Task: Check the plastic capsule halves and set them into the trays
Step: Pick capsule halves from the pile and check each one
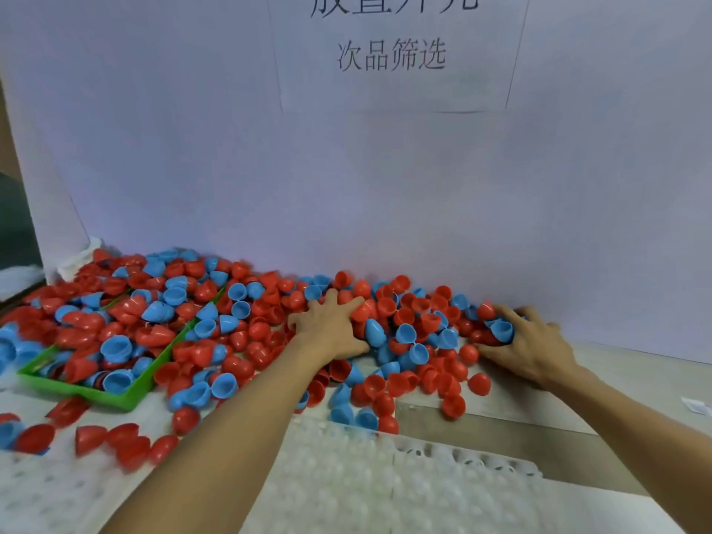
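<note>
Hands work the far side of a big heap of red and blue plastic capsule halves (408, 333) banked against the white backing board (385, 194), which seems to serve as a stop so the pile cannot roll off the back of the bench. The left hand (331, 329) lies flat on the heap with fingers spread and straight, pressing down and gripping nothing, probably to steady or rake the loose shells. The right hand (528, 341) curls around a blue half (502, 329) at the heap's right edge, seemingly picking it out for checking. White moulded plastic trays with round pockets (346, 475) lie nearest the person, below both forearms, so a checked half only has to be drawn back and dropped in; their pockets look unfilled, though blur hides detail. A green plastic bin (115, 396) at the left, also heaped with halves, may take rejects, given the printed paper sign (393, 55) above.
</note>
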